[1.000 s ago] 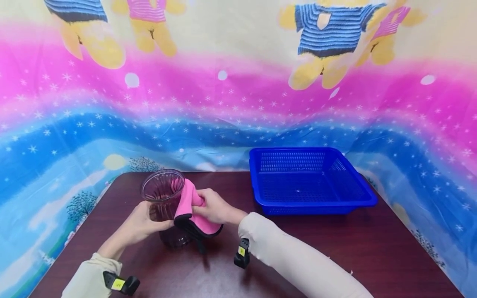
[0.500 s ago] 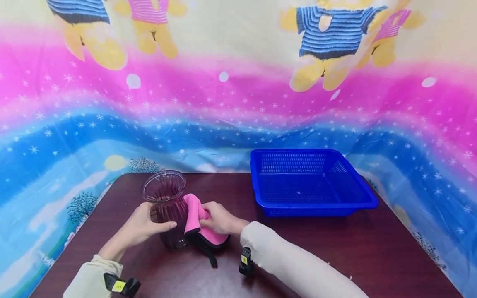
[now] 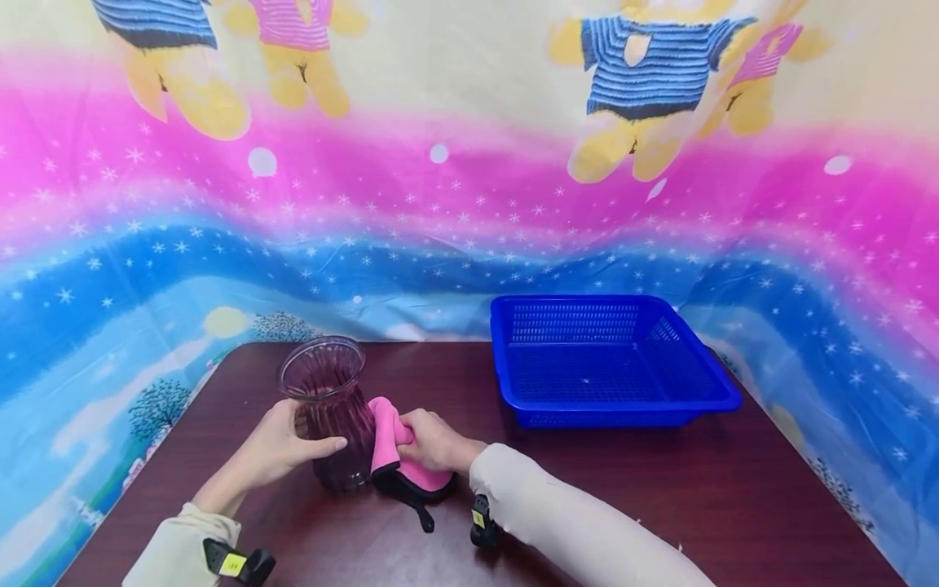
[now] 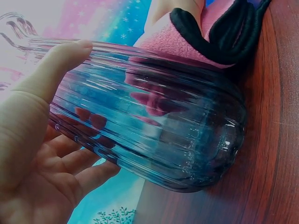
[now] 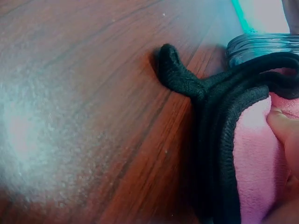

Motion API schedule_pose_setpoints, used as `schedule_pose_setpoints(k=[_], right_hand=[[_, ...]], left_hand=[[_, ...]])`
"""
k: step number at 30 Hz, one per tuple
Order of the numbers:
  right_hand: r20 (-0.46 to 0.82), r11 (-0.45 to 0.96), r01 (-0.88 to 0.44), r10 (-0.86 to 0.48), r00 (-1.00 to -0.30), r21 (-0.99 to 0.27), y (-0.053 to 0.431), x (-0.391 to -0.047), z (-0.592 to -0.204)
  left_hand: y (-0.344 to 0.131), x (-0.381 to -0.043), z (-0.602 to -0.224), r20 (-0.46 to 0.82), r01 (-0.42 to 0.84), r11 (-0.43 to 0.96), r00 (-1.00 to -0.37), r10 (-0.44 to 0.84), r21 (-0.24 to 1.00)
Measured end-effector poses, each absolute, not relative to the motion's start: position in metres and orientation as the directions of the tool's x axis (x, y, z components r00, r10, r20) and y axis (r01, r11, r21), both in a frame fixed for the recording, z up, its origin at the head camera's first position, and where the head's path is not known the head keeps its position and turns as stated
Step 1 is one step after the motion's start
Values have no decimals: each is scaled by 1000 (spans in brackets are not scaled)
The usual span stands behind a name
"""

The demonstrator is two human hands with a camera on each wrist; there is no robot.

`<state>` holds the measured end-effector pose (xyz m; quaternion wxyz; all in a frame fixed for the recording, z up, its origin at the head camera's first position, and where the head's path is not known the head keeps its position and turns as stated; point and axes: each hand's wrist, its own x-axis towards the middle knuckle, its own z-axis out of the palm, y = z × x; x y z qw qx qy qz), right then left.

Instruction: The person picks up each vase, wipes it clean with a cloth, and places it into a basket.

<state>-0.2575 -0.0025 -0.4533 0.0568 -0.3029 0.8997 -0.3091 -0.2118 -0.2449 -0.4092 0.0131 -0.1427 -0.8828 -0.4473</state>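
A clear, ribbed glass vase with a flared rim stands upright on the table. My left hand grips it from the left, thumb on the near side and fingers round the far side; the left wrist view shows the fingers through the glass. My right hand holds a bunched pink cloth with black edging against the right side of the vase, low down. In the right wrist view the cloth's black loop lies by the tabletop, and only part of the thumb shows.
A blue plastic basket with perforated walls stands at the back right of the dark brown wooden table. Behind the table hangs a printed pink and blue curtain.
My right hand has moved the pink cloth down the side of the vase, from near the rim to the lower part, and slightly right. The left hand keeps its grip.
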Motion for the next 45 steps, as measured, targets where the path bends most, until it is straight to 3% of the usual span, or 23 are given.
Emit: schedule_pose_setpoints(k=[18, 28, 45], right_hand=[[88, 646, -522, -580, -810, -557, -2, -256, -456], [156, 628, -555, -575, -803, -546, 1, -256, -464], [187, 468, -511, -580, -793, -721, 3, -257, -439]], left_hand=[[-245, -211, -408, 159, 279, 556, -954, 254, 783], [-245, -212, -412, 159, 275, 541, -955, 252, 795], [-246, -213, -413, 164, 284, 527, -951, 263, 801]])
